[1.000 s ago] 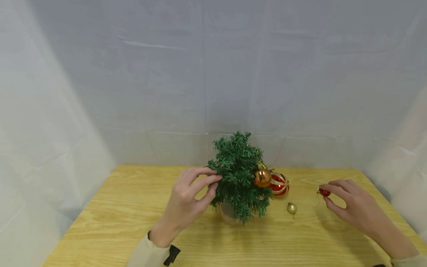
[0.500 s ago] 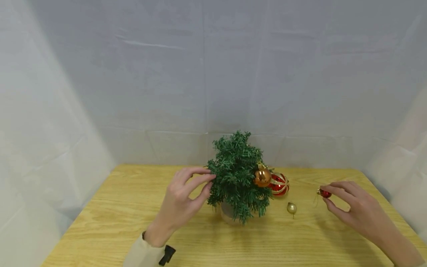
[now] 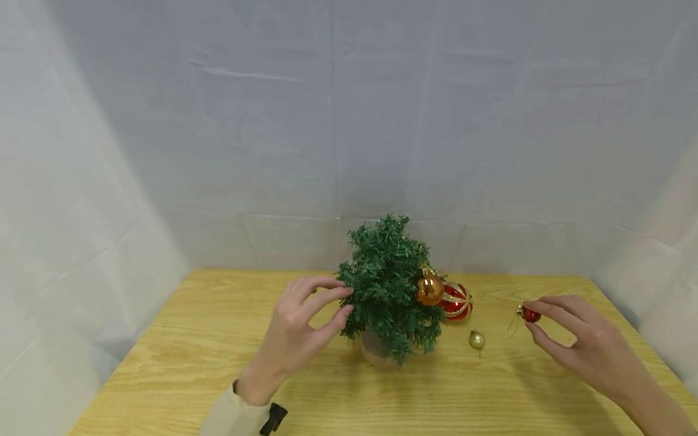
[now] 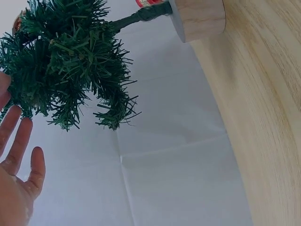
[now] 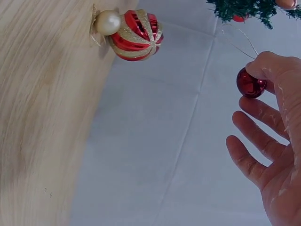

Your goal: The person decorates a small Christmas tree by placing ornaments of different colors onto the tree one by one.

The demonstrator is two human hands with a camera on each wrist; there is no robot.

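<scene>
A small artificial Christmas tree (image 3: 384, 284) stands upright on the table. My left hand (image 3: 300, 330) is at its left side, fingertips touching the outer needles, thumb apart from the other fingers. In the left wrist view, the fingers (image 4: 21, 141) look loosely extended by the branches. My right hand (image 3: 591, 339) pinches a small red bauble (image 3: 531, 314) between thumb and fingers, above the table at the right. Its thin gold hanging loop (image 5: 242, 40) dangles free. An orange bauble (image 3: 430, 290) hangs on the tree's right side.
A red bauble with gold glitter stripes (image 3: 457, 301) lies just right of the tree. Nearer the front is a small gold bauble (image 3: 477, 340). The wooden table (image 3: 218, 339) has pale cloth (image 3: 262, 151) behind it and at both sides.
My left hand has drawn back slightly left from the branches. The red bauble has turned a little in my right hand, and its loop now swings out to the left.
</scene>
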